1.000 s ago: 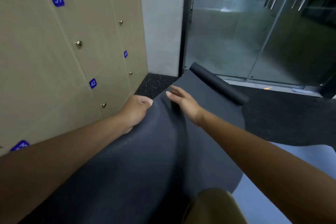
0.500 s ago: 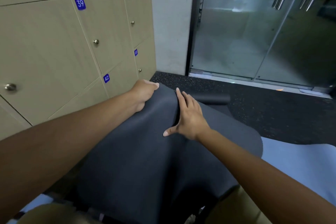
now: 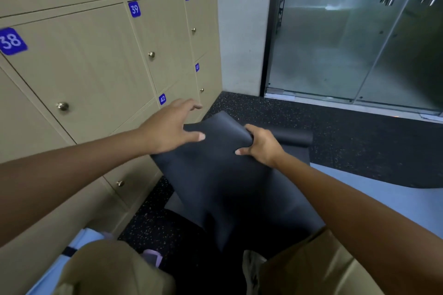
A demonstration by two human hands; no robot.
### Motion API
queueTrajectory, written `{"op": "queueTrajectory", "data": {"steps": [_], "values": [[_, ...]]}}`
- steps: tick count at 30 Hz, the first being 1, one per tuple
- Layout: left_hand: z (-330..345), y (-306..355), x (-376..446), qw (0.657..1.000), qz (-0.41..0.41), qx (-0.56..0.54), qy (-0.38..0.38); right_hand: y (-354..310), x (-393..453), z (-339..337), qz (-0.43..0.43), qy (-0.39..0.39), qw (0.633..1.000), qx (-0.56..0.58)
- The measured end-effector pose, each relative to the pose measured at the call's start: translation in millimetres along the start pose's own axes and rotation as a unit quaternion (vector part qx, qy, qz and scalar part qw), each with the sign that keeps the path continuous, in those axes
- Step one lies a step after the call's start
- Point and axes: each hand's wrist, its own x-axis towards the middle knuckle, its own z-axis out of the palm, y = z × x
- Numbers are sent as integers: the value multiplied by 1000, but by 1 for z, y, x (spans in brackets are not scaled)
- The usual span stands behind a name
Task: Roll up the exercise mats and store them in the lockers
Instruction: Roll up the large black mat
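Note:
A dark grey exercise mat (image 3: 215, 182) is lifted off the floor in front of me, its far part folded over and its rolled end (image 3: 293, 137) lying on the floor behind. My right hand (image 3: 262, 145) grips the fold at the mat's upper edge, fingers curled over it. My left hand (image 3: 171, 127) hovers over the mat's left corner with fingers spread and straight, holding nothing. Beige lockers (image 3: 96, 74) with blue number tags 38 to 42 line the left wall, all doors closed.
A light blue mat (image 3: 383, 199) lies flat on the floor to the right. The black speckled floor (image 3: 359, 141) runs to glass doors (image 3: 347, 31) at the back. My knees in tan trousers (image 3: 311, 268) fill the bottom edge.
My left hand has let go of the mat's edge and lifted with fingers spread. My right hand went from resting flat on the mat to gripping its fold. The mat is pulled closer.

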Motion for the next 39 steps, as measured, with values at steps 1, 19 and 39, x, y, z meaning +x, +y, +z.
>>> {"op": "queueTrajectory", "data": {"steps": [1, 19, 39], "values": [[1, -7, -11, 999, 20, 45, -3, 2, 1, -4, 6, 0, 1000, 21], [14, -81, -23, 838, 365, 402, 49, 10, 14, -103, 98, -106, 977, 157], [-16, -3, 76, 980, 52, 191, 27, -7, -54, -57, 92, -169, 962, 194]]}}
